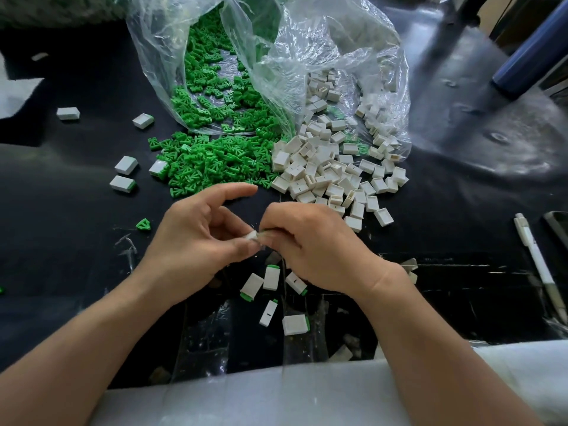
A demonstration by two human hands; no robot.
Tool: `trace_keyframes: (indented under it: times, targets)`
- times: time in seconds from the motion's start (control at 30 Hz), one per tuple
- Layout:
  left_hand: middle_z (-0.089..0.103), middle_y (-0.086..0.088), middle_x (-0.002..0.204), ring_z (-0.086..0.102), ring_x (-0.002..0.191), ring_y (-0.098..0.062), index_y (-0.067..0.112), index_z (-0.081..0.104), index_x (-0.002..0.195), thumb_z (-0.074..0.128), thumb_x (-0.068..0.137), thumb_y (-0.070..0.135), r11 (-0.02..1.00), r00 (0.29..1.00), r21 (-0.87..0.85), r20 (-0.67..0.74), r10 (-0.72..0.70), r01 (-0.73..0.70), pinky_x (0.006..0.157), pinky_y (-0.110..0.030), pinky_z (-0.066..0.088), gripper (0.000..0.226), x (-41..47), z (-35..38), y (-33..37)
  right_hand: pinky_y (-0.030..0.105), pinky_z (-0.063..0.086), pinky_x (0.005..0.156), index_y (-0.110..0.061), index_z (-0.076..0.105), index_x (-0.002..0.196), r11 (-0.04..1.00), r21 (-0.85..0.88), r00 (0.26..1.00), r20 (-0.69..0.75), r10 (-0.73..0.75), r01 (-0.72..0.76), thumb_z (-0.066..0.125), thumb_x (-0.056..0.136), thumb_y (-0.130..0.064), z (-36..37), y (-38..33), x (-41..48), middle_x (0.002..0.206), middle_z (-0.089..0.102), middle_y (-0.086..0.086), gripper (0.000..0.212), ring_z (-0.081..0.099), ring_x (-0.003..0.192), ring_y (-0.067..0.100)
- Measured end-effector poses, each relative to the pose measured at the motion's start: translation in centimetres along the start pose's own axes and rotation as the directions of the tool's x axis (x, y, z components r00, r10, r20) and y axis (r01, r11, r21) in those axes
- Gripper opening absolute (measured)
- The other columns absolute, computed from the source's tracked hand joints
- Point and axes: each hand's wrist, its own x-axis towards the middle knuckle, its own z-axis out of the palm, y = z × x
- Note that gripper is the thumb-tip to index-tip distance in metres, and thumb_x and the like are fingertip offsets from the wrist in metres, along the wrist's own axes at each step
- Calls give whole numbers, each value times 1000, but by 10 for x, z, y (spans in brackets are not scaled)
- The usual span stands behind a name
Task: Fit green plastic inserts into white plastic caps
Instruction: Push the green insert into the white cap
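Table (70, 250), left hand (196, 241), right hand (310, 241) pinching cap (251, 235)

Two hands (196, 238) (310, 247), two bags (159, 56) (353, 50), one pen (534, 259), uncountably many green inserts (215, 161), white caps (322, 173).

The light is soft and even. It seems to come from above and from the far right, where the dark table (491, 133) shows a wide grey sheen. The clear bag (322, 47) gives many small white glints. The left hand (196, 238) and the right hand (310, 250) are well lit and throw only faint shadows. The centre is sharp. In the upper right corner the blue bottle (528, 50) is blurred. Near the edges lines bend from the wide lens, as the pen (534, 262) does. The pale strip (276, 395) at the bottom is almost overexposed.
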Motion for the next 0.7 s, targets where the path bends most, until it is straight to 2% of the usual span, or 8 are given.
trace_keyframes:
  times: [0.03, 0.1, 0.17, 0.27, 0.33, 0.4, 0.57, 0.7]
  targets:
    - [71, -1, 68, 65, 57, -8, 34, 61, 104, 77, 62, 1, 997, 1000, -72, -10, -10, 10, 55, -17, 52, 57, 1, 0, 1, 30, 40, 58, -6, 62, 83, 988, 140, 997, -43, 71, -64, 58, 88, -16, -1, 1, 1, 64, 49, -6, 12, 48, 61, 13]
    - [71, -1, 69, 66, 61, -9, 27, 62, 104, 74, 57, 10, 976, 999, -217, -32, -22, 14, 57, -17, 52, 51, 3, 1, 3, 22, 40, 52, -9, 62, 80, 901, 395, 970, -83, 229, -179, 55, 89, -31, -5, 2, 3, 63, 55, -4, 24, 50, 57, 7]
    - [71, 0, 70, 67, 65, -9, 24, 63, 104, 72, 55, 14, 955, 999, -296, -31, -11, 1, 61, -16, 52, 50, 4, 3, 4, 18, 40, 48, -11, 60, 80, 737, 619, 942, 15, 335, -272, 43, 85, -48, -4, 1, 3, 67, 60, -1, 41, 54, 56, 6]
    - [70, 0, 70, 65, 62, -11, 21, 63, 103, 72, 53, 15, 936, 1000, -351, -14, 8, -12, 61, -19, 54, 50, 2, 6, 6, 16, 40, 46, -13, 60, 78, 492, 779, 916, 269, 297, -388, 35, 84, -52, 0, -3, 4, 68, 63, 0, 47, 55, 55, 9]
    - [70, 0, 70, 64, 60, -12, 21, 63, 101, 72, 54, 14, 931, 1000, -364, -19, 14, -20, 58, -20, 54, 49, 1, 7, 5, 16, 40, 45, -11, 61, 77, 380, 822, 903, 348, 253, -424, 36, 81, -54, 1, -6, 4, 67, 64, 2, 49, 55, 55, 11]
    - [70, 0, 71, 65, 62, -9, 22, 63, 100, 71, 55, 11, 932, 999, -362, -31, 21, -31, 57, -18, 53, 47, 1, 7, 5, 16, 38, 45, -11, 61, 75, 353, 830, 899, 371, 232, -433, 36, 76, -57, 1, -7, 5, 66, 64, 4, 52, 54, 55, 12]
    - [70, 2, 72, 66, 59, -10, 22, 61, 104, 68, 59, 9, 937, 997, -340, -32, 76, -83, 55, -18, 53, 47, -1, 10, 8, 14, 35, 43, -14, 57, 69, 402, 807, 900, 356, 253, -432, 34, 76, -58, 0, -9, 4, 57, 60, -4, 50, 49, 50, 8]
    - [71, 1, 73, 66, 59, -12, 22, 61, 105, 68, 61, 10, 943, 995, -319, -30, 95, -100, 56, -19, 53, 46, -1, 10, 4, 13, 35, 44, -15, 53, 67, 442, 780, 893, 345, 289, -444, 31, 88, -52, 2, -12, 3, 55, 56, -8, 48, 46, 50, 6]
